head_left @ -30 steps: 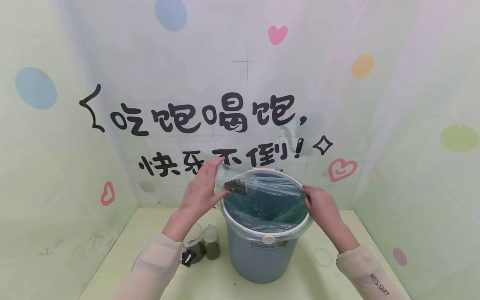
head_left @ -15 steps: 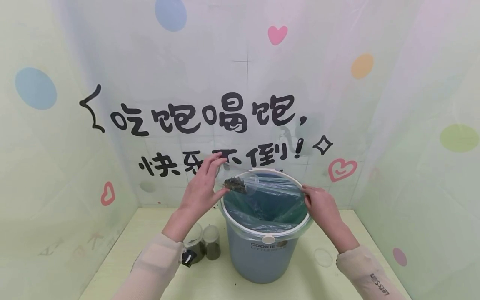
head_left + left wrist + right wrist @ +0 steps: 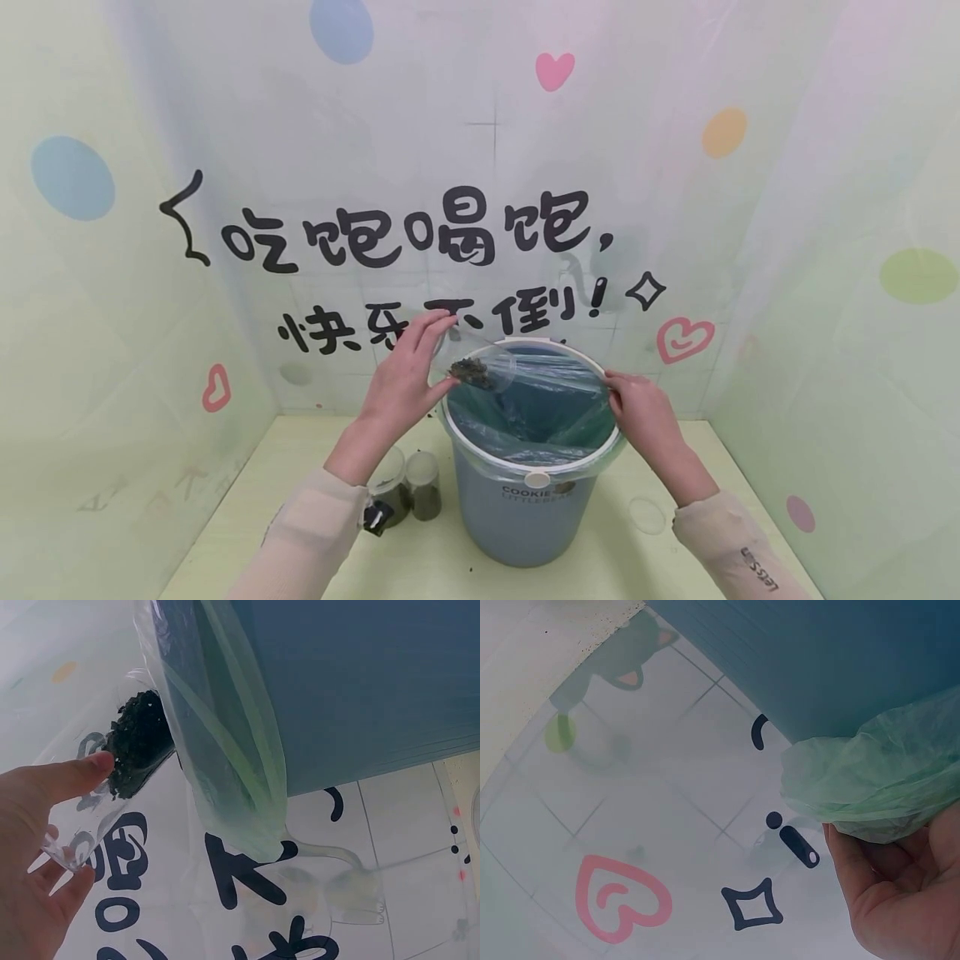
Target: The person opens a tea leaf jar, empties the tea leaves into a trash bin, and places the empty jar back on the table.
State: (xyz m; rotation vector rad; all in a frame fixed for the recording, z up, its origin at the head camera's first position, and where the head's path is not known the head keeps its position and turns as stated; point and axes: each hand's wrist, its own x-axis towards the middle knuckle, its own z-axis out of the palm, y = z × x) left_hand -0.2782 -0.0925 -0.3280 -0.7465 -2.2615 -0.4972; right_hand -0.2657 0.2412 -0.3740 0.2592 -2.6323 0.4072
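Note:
My left hand (image 3: 401, 385) grips a clear jar (image 3: 489, 343) tipped sideways over the left side of a blue bin (image 3: 525, 523), its mouth toward the bin's inside. Dark crumbly flakes (image 3: 471, 372) lie in the jar; the left wrist view shows them bunched as a dark clump (image 3: 139, 742) beside the thumb. A thin green plastic bag (image 3: 551, 367) lines the bin and folds over its white rim (image 3: 495, 461). At the right side of the rim, my right hand (image 3: 647, 410) pinches the edge of the bag, whose gathered fold (image 3: 877, 772) shows above the fingers in the right wrist view.
A small lidded jar (image 3: 423, 487) with dark contents stands left of the bin, next to a wider jar (image 3: 392, 479) partly behind the left sleeve. A clear round lid (image 3: 647, 515) lies on the table (image 3: 607, 575) at right. Printed walls close in three sides.
The flakes inside the tipped jar have shifted and loosened into a less even heap. Both hands and the bin stay almost where they were.

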